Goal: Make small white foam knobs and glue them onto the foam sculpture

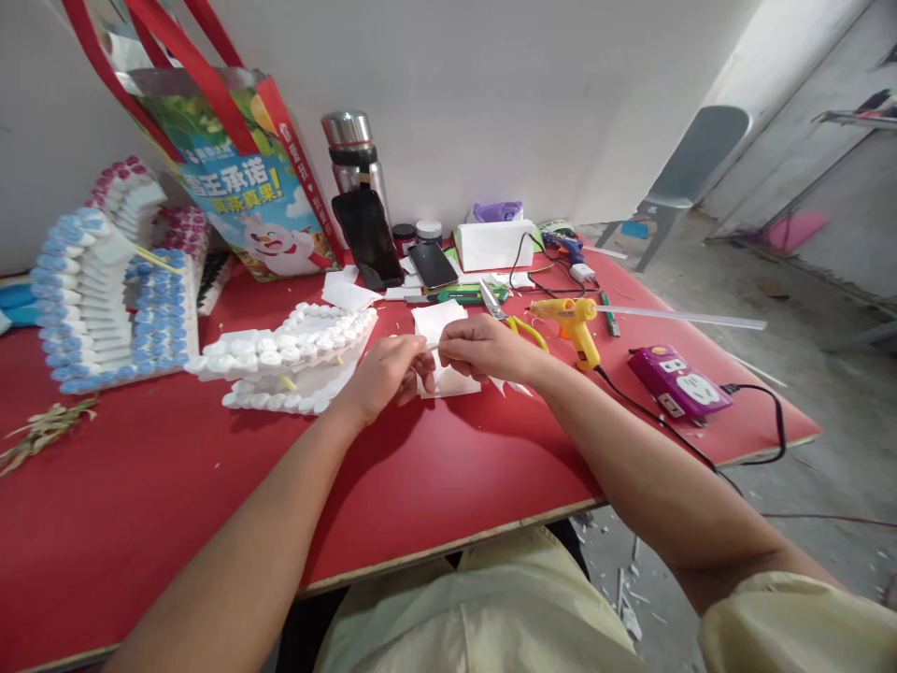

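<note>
My left hand and my right hand meet above the red table, fingers pinched. Between their fingertips shows a thin white piece, mostly hidden; it looks like paper, though its kind is unclear. Below the hands lie white paper sheets. A white model with rows of rounded white lumps stands left of my left hand. Just beyond my right hand are pliers with yellow handles. To the right rests a yellow glue gun with a long clear glue stick in it.
On the red table stand a blue-and-white model, a shopping bag, a steel flask and an upright phone. Behind the hands are a green cutter and a tissue pack. A corded purple box sits right.
</note>
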Demonstrator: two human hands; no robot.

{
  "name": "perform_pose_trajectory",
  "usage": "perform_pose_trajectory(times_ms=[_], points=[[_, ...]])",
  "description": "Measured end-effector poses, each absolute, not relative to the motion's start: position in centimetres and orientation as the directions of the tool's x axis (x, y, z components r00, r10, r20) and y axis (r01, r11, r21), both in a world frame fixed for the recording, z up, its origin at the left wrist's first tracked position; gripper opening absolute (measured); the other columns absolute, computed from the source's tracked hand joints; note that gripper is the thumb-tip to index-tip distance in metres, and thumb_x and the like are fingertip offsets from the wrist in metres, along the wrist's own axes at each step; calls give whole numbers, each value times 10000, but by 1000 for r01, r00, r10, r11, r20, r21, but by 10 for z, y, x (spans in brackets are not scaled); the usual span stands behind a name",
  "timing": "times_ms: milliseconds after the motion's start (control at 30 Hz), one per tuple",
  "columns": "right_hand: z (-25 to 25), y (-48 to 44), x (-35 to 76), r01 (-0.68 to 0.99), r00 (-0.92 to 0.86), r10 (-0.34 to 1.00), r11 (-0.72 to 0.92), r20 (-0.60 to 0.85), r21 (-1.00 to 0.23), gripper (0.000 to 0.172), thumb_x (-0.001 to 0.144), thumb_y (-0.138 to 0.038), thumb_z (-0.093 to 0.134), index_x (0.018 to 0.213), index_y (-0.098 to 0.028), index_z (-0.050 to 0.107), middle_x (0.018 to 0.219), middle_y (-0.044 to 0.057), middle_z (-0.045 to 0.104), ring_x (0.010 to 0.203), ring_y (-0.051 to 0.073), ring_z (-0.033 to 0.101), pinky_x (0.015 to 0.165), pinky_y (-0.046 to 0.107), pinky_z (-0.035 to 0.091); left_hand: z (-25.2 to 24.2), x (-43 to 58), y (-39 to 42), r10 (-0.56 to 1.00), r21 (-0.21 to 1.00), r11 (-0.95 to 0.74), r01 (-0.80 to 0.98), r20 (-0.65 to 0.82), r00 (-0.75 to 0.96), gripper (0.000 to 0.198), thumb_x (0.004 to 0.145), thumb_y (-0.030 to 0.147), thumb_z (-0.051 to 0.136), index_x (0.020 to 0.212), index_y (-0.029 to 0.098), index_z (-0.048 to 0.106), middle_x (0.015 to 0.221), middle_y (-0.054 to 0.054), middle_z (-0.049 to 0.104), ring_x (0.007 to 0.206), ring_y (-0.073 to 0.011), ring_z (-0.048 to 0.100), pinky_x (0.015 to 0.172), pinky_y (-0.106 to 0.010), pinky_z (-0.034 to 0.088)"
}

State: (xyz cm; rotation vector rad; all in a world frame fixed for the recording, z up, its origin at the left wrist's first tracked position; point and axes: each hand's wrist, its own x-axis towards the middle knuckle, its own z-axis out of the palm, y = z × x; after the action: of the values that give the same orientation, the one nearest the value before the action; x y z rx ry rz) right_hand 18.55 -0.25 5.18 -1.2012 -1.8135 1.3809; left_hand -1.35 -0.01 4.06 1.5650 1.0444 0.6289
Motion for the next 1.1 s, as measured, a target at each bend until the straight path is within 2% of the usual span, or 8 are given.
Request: perform_pose_trajectory(times_ms=[67, 167, 333, 467, 633, 767, 867, 1100], points=[[52, -5, 185, 427, -450, 893, 220, 5, -877, 229, 906, -251, 519, 702, -175, 590, 591, -25, 544, 505, 83, 451, 494, 225, 342, 40, -15, 4, 762, 942, 276, 192, -336, 553, 457, 935, 527, 382, 721, 178, 584, 627, -106, 676, 361, -103, 374, 397, -267, 215], [50, -5, 183, 530, -502, 859, 399, 102, -748, 237, 912, -176, 492, 693, -162, 584, 604, -29, 548, 562, 79, 456, 564, 231, 324, 38, -16, 7, 655, 877, 463, 128, -436, 618, 371, 888, 478, 489, 678, 182, 563, 574, -113, 664, 318, -76, 331, 378, -248, 146], [44, -2, 182, 550, -537, 826, 498, 173, -671, 263, 920, -160, 497, 664, -163, 557, 582, -35, 525, 553, 74, 430, 572, 233, 313, 36, -15, 7, 662, 845, 532, 60, -459, 593, 288, 834, 405, 572, 647, 192, 522, 530, -82, 622, 309, -68, 317, 351, -231, 105], [44, -3, 184, 499, -455, 880, 378, 136, -780, 131, 914, -231, 546, 807, -177, 597, 651, -27, 638, 487, 67, 492, 503, 214, 342, 37, -14, 5, 723, 875, 483, 31, -419, 549, 273, 824, 365, 606, 640, 190, 506, 518, -59, 591, 344, -64, 318, 356, -221, 121], [47, -5, 185, 397, -389, 920, 217, 51, -892, 82, 863, -219, 588, 791, -184, 573, 654, -14, 675, 397, 78, 550, 394, 195, 375, 35, -12, 2, 776, 947, 320, 34, -282, 564, 238, 879, 359, 581, 717, 190, 537, 581, -50, 623, 395, -82, 385, 400, -237, 218], [46, -4, 179, 278, -296, 954, 45, -41, -960, 116, 791, -160, 602, 708, -188, 526, 603, 0, 682, 374, 102, 561, 378, 212, 437, 36, -5, -5, 894, 967, -30, 251, -87, 439, 279, 926, 387, 537, 722, 196, 531, 618, -6, 596, 465, -105, 438, 469, -255, 299], [43, -5, 171, 142, -244, 965, -59, -92, -988, 155, 754, -142, 598, 662, -200, 488, 562, -5, 666, 372, 111, 552, 365, 229, 475, 39, 0, -12, 932, 816, -297, 495, 135, 337, 301, 960, 352, 486, 704, 198, 519, 611, 19, 531, 552, -124, 461, 554, -264, 327], [32, -6, 164, 177, -205, 976, 106, 69, -978, 117, 730, -117, 574, 655, -198, 534, 534, -32, 635, 366, 109, 556, 345, 213, 473, 36, 1, -14, 831, 315, -534, 785, 367, 418, 274, 1002, 240, 406, 749, 195, 503, 739, -34, 586, 656, -178, 532, 612, -310, 303]])
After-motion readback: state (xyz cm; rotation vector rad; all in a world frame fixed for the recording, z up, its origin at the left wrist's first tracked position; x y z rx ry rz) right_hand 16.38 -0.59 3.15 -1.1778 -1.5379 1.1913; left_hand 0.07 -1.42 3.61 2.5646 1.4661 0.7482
